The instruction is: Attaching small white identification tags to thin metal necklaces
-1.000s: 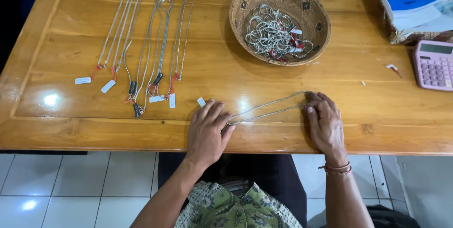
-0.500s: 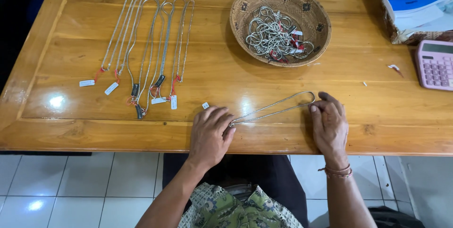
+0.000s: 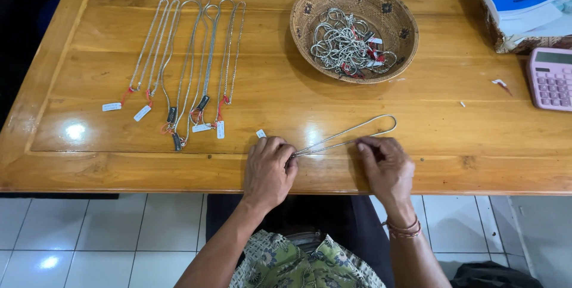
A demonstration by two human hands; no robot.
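Note:
A silver chain necklace (image 3: 351,132) lies in a long narrow loop near the wooden table's (image 3: 286,94) front edge. My left hand (image 3: 269,167) pinches its near end, beside a small white tag (image 3: 260,134). My right hand (image 3: 386,166) rests on the table with its fingertips touching the chain's lower strand. Several more silver chains (image 3: 190,61) with red strings and small tags lie straightened side by side at the left. A round woven basket (image 3: 393,20) at the back holds a tangled heap of chains (image 3: 348,47).
A pink calculator (image 3: 551,78) sits at the right edge. Behind it stands a box with blue and white papers (image 3: 524,2). Small scraps (image 3: 499,83) lie on the wood. White floor tiles (image 3: 89,240) show below the table edge.
My right hand has slid left along the chain, from its far loop end toward the middle. My left hand stays pinched on the near end.

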